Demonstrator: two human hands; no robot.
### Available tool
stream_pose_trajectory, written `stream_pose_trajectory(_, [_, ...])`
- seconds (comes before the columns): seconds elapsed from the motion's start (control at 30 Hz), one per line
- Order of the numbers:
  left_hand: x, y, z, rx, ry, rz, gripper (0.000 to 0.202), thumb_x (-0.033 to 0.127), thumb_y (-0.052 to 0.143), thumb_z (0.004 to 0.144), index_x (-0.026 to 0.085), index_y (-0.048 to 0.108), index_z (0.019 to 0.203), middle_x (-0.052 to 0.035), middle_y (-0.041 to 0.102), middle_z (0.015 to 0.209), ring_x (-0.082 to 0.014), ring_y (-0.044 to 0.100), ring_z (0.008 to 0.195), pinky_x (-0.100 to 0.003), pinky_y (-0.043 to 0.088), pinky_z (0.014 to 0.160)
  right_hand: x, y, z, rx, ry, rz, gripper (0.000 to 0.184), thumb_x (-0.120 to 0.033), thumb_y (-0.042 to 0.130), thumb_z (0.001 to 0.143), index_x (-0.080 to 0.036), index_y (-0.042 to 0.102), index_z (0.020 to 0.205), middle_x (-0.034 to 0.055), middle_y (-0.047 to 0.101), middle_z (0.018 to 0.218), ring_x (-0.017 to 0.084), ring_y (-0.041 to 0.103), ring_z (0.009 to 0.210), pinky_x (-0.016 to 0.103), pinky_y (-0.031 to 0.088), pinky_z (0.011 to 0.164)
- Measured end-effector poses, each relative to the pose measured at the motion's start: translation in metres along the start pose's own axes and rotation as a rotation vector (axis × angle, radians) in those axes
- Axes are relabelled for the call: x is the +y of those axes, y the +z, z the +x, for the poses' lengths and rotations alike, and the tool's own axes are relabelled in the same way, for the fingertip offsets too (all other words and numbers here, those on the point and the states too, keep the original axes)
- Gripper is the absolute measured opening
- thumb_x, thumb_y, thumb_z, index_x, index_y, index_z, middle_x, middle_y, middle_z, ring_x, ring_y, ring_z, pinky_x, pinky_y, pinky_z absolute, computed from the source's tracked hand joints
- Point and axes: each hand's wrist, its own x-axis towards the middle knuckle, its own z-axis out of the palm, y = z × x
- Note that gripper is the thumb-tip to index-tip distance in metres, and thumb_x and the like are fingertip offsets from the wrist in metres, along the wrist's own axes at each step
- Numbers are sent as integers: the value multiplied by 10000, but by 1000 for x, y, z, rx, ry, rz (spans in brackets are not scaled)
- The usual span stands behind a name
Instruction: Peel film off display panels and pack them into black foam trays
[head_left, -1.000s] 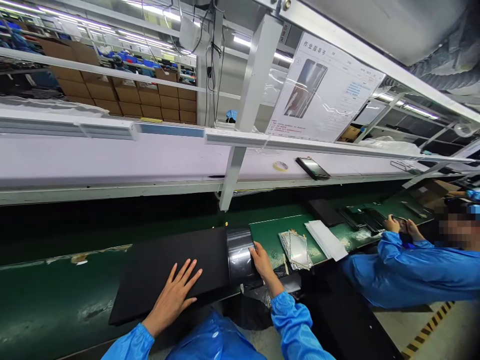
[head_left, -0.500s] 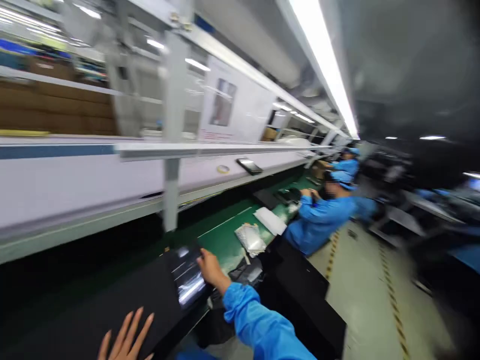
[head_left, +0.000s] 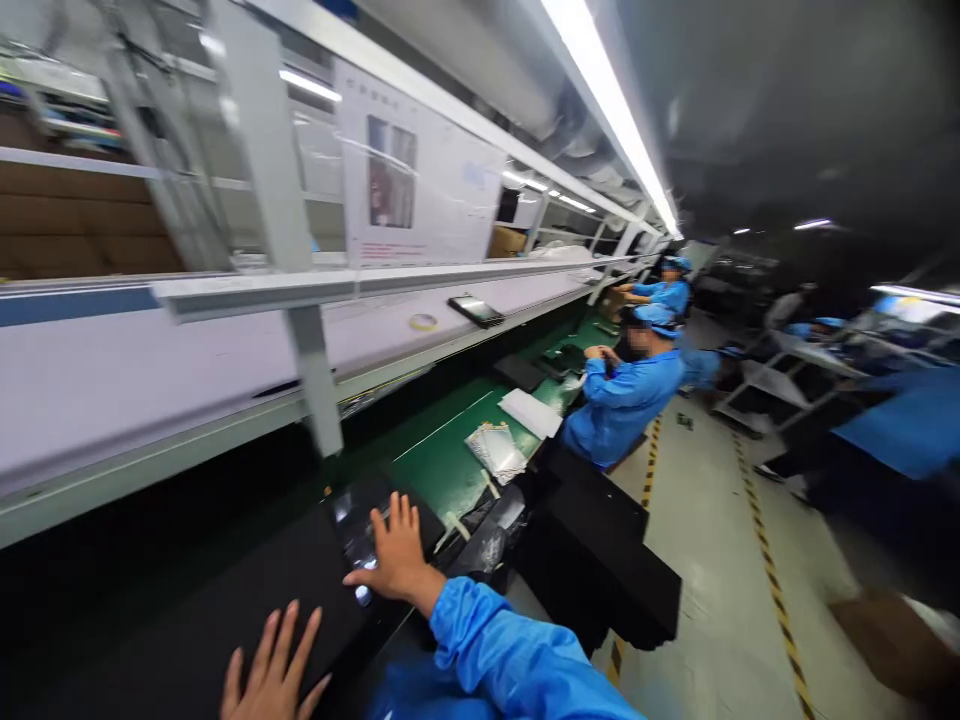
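My right hand (head_left: 396, 556), in a blue sleeve (head_left: 510, 640), lies with spread fingers over a dark glossy flat panel (head_left: 346, 515). Light reflects off the panel, and the hand hides its right part. I cannot tell whether the palm presses on it. My left hand (head_left: 276, 668) is open too, fingers fanned out over a black surface (head_left: 172, 610) at the bottom, holding nothing. Just right of my right hand are crumpled clear and black plastic bags (head_left: 491, 530).
A stack of silvery packets (head_left: 496, 452) and a white sheet (head_left: 531, 412) lie on the green bench (head_left: 439, 455). A black box (head_left: 600, 520) stands at the bench edge. Overhead runs a shelf holding a tape roll (head_left: 423, 322) and a dark device (head_left: 475, 310). Co-workers (head_left: 626, 390) sit farther along.
My right hand has gone from gripping the glossy panel's right edge to lying spread over it. My left hand stays open and flat. The camera view has turned slightly right.
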Motion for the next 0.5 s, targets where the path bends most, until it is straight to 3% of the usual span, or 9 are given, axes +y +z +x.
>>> stream_pose_trajectory(0.07, [6,-12,6,-20,5,32,769,305,449,924,378,42,1572,-75,297,1638,-372,349,1465,-698,298,1132,-6,-2,2,-24,24,-39,1195,-767,737,634,-120,325,1550,246,12,1660,474,-53,1513,682,35,1187])
stream_pose_trajectory(0.17, [7,-16,8,-81,10,109,684,305,435,943,296,155,1567,-146,355,1615,-368,296,1492,-679,256,1154,-14,-5,5,-85,38,-79,1162,-748,725,658,-155,301,1563,203,-28,1674,465,-102,1510,661,32,1190])
stream_pose_trajectory(0.33, [5,-15,3,-133,3,156,555,331,409,952,236,386,1498,-156,337,1626,-356,210,1524,-651,175,1189,-19,-11,9,-128,29,-112,1067,-597,771,672,-209,315,1555,164,-64,1683,494,-84,1502,643,65,1190])
stream_pose_trajectory(0.5, [5,-15,2,-80,-4,98,524,316,359,968,235,390,1485,-170,373,1608,-347,230,1520,-641,164,1193,-12,-12,11,-135,-50,-99,1062,-562,794,651,-200,341,1540,188,-8,1681,508,-43,1500,647,79,1189])
